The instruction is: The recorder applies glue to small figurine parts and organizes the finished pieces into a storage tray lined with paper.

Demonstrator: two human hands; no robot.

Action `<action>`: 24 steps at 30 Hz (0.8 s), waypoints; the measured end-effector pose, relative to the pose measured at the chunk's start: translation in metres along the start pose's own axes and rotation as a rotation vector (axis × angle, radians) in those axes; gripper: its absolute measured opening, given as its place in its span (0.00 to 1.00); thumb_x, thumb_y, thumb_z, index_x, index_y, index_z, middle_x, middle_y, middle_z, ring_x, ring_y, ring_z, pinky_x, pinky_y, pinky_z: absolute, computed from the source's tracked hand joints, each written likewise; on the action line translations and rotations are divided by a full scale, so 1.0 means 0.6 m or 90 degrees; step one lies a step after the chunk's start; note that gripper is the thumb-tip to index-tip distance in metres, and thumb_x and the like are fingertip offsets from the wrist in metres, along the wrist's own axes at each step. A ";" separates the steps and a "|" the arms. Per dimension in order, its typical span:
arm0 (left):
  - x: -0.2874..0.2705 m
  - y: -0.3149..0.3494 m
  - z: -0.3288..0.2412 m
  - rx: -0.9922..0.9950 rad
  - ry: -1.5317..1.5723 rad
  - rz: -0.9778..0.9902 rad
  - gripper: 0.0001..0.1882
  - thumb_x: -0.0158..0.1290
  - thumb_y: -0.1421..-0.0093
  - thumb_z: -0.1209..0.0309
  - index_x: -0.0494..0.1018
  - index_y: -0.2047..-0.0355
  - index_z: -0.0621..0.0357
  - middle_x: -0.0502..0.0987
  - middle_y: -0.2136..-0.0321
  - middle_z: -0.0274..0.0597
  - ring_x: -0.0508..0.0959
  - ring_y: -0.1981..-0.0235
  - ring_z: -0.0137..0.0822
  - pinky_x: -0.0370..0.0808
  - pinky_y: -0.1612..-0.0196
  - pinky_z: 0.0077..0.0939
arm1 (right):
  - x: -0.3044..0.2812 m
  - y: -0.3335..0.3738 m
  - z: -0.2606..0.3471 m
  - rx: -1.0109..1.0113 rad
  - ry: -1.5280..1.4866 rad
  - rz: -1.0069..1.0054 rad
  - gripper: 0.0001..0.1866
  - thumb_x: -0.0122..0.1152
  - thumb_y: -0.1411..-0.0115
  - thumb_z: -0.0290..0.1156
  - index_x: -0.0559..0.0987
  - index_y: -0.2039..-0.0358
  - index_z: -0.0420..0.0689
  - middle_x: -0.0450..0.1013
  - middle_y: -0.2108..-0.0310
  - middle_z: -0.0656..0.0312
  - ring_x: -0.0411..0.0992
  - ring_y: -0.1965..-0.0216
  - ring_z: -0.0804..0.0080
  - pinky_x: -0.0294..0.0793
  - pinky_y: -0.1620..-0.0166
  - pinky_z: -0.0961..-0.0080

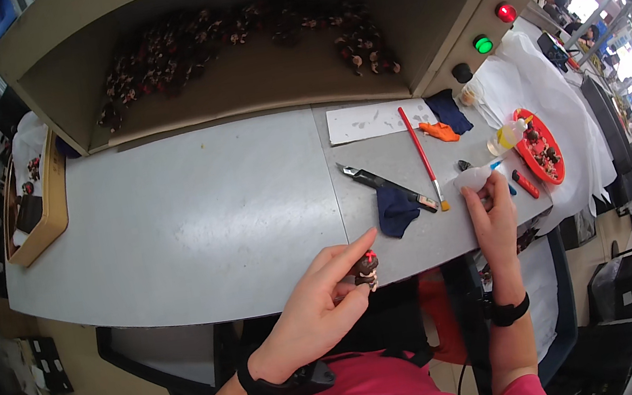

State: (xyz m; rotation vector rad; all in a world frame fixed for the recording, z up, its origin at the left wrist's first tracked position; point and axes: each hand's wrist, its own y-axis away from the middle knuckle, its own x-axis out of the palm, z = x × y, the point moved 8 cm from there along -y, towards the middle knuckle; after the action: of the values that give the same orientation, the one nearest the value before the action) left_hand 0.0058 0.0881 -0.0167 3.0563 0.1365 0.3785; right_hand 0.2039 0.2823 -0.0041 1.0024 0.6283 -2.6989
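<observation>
My left hand [317,305] pinches a small dark brown figurine [365,265] with a red mark on its head, just off the table's front edge. My right hand [494,212] is closed on a white squeeze bottle [475,177] with a blue tip, held low over the right end of the table. Between the two hands lie a dark blue cloth [397,211], a black utility knife [379,180] with its blade out, and a red-handled paintbrush [420,149]. A red tool [525,184] lies beside my right hand.
A red oval tray [525,166] of small parts stands at the right, beside a bottle of yellow liquid [505,138]. Behind are an orange cloth [439,132] and a white board [370,122]. A booth [253,102] full of figurines bounds the back; a yellowish box [49,217] stands left.
</observation>
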 end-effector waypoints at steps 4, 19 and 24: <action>0.002 -0.001 -0.006 -0.002 -0.054 -0.016 0.30 0.43 0.39 0.84 0.58 0.35 0.57 0.64 0.53 0.39 0.72 0.55 0.28 0.74 0.53 0.21 | -0.041 0.033 0.024 -0.053 -0.029 -0.176 0.18 0.65 0.46 0.23 0.70 0.55 0.40 0.69 0.61 0.61 0.65 0.69 0.76 0.67 0.63 0.80; 0.014 -0.004 -0.010 -0.012 -0.181 -0.074 0.29 0.48 0.41 0.84 0.62 0.38 0.59 0.67 0.50 0.41 0.71 0.49 0.29 0.74 0.52 0.20 | 0.096 0.104 0.182 -0.242 -0.303 0.390 0.23 0.64 0.47 0.23 0.72 0.49 0.40 0.68 0.50 0.53 0.72 0.52 0.58 0.73 0.50 0.71; 0.015 -0.005 -0.009 -0.018 -0.201 -0.087 0.29 0.49 0.42 0.83 0.63 0.38 0.59 0.67 0.51 0.40 0.71 0.51 0.29 0.75 0.54 0.20 | 0.099 0.105 0.184 -0.245 -0.301 0.384 0.23 0.64 0.47 0.23 0.72 0.50 0.40 0.71 0.53 0.53 0.73 0.54 0.59 0.73 0.51 0.70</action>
State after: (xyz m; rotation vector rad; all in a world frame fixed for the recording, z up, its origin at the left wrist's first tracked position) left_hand 0.0130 0.0923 -0.0093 3.0064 0.3175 -0.1106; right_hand 0.1160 0.1743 0.0115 0.3499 0.5939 -2.0579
